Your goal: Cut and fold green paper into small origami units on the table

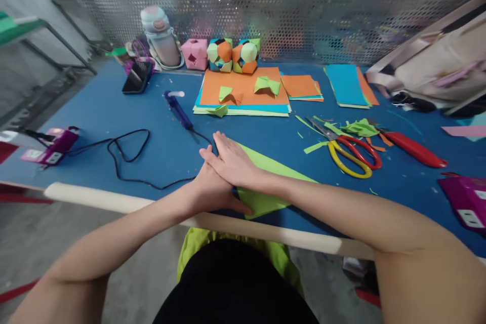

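Observation:
A bright green sheet of paper (266, 205) lies on the blue table near its front edge, its left part under my hands. My left hand (214, 187) rests on the paper's left edge, thumb spread across it; some of its fingers are hidden. Across the back of that hand lies my right hand (237, 162), flat, with its fingers stretched out to the far left. The right forearm passes over the paper and hides some of it.
Scissors (353, 154), green scraps (360, 127) and a red-handled tool (413, 149) lie to the right. A blue glue gun (178, 111) with its cord sits left. Orange sheets (246, 81), folded paper cubes (220, 54) and a bottle (163, 40) stand behind.

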The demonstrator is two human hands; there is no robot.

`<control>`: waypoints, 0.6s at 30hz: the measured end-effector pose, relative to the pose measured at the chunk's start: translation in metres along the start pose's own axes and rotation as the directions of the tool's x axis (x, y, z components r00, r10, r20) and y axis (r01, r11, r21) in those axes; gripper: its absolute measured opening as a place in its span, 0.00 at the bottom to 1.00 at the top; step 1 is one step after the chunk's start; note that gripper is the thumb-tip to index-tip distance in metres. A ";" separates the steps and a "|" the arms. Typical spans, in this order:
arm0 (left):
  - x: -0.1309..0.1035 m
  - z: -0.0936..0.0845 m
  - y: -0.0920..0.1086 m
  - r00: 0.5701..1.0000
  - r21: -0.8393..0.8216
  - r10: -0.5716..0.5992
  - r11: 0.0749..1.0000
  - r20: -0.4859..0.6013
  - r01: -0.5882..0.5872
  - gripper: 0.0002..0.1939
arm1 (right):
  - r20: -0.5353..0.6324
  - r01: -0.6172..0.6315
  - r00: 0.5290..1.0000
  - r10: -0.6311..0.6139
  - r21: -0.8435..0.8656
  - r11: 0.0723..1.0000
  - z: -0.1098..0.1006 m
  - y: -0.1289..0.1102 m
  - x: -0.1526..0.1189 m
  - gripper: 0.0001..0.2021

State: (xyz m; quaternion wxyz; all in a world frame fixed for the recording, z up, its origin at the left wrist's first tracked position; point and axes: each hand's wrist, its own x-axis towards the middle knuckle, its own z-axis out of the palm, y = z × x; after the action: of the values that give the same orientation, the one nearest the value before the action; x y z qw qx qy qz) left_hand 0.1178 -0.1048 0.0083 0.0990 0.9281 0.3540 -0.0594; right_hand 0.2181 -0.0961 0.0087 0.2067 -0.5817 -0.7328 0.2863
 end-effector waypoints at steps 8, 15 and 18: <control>0.000 -0.002 -0.001 0.998 0.100 0.061 0.993 0.016 -0.063 0.61 | -0.013 -0.006 1.000 0.001 -0.349 0.937 -0.012 0.058 -0.068 0.44; 0.001 -0.005 0.000 0.996 0.133 0.048 0.989 0.076 -0.058 0.63 | -0.086 -0.130 0.991 0.099 -0.590 0.797 -0.042 0.100 -0.141 0.41; 0.001 -0.006 0.000 0.995 0.135 0.050 0.989 0.081 -0.060 0.63 | -0.137 -0.165 0.985 0.102 -0.629 0.760 -0.048 0.115 -0.165 0.39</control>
State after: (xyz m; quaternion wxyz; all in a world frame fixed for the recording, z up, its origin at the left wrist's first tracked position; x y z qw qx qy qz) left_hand 0.1188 -0.1029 0.0138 0.0500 0.9391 0.3192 -0.1167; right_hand 0.3723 -0.2294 -0.0260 0.0103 -0.6808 -0.7324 0.0069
